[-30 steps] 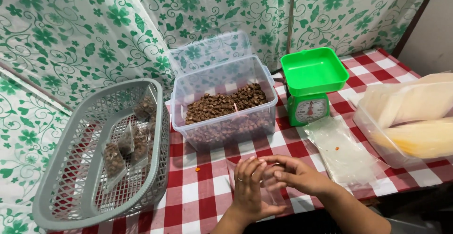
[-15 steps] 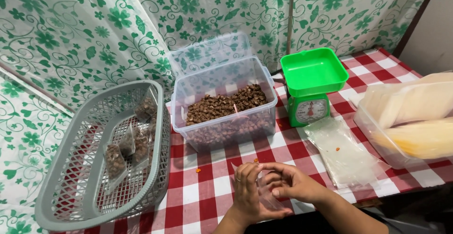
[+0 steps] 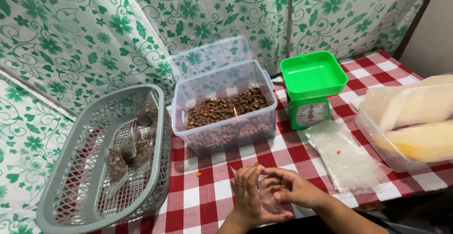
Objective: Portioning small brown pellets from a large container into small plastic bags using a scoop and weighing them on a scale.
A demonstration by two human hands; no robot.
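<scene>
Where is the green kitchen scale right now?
The green scale stands at the table's back right, between the clear tub of brown pieces and the stack of clear bags.

The tabletop (image 3: 283,156) in front of me wears a red-and-white checked cloth. At the far left on it sits a grey plastic basket (image 3: 71,205). Just right of that stands a clear tub of brown pieces (image 3: 224,116). Further right is a green kitchen scale (image 3: 311,90), and nearer me a stack of clear plastic bags (image 3: 344,156) lies flat. At the right edge rests a clear container of pale sheets (image 3: 415,121). A few orange crumbs (image 3: 198,173) dot the cloth.
</scene>
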